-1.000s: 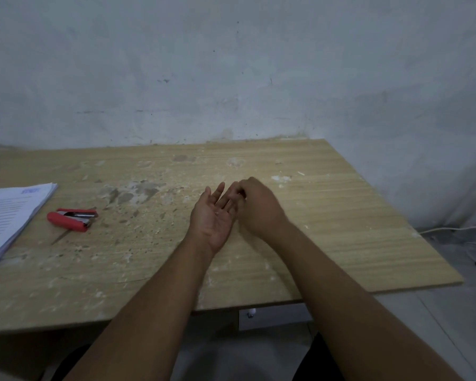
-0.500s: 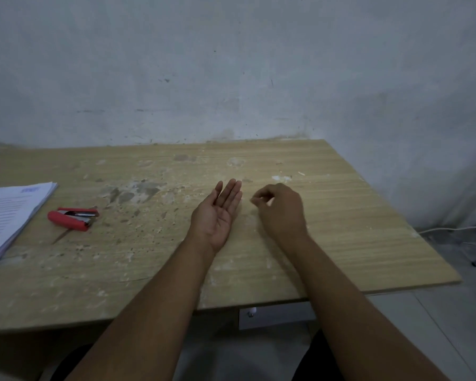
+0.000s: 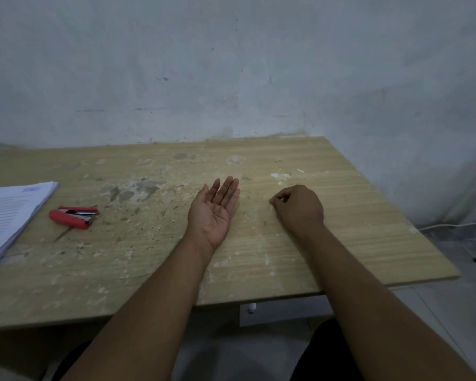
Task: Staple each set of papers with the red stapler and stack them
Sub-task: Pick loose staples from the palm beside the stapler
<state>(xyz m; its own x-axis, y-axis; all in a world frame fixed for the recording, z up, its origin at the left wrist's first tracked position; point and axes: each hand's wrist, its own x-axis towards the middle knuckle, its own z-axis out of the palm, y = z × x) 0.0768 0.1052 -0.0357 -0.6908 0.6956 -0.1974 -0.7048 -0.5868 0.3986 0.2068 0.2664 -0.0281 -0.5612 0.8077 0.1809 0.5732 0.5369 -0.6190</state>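
A red stapler point(image 3: 73, 217) lies on its side at the left of the wooden table point(image 3: 355, 215), its metal parts showing. Left of it sits a stack of printed white papers point(image 3: 10, 215), partly cut off by the frame edge. My left hand point(image 3: 213, 211) rests palm up near the table's middle, fingers straight and together, nothing large in it; a tiny dark speck lies on the palm. My right hand point(image 3: 300, 209) lies knuckles up to its right, fingers curled with thumb and forefinger pinched. Both hands are far from the stapler and the papers.
A stained grey wall stands right behind the table. The tabletop is scuffed with pale and dark marks. A white cable point(image 3: 451, 226) and a dark stand foot lie on the tiled floor at the right. The table's right edge runs diagonally.
My right hand has pulled away to the right from my left hand's fingertips, which it was touching a second ago. My left hand stays palm up. Stapler and papers have not moved.
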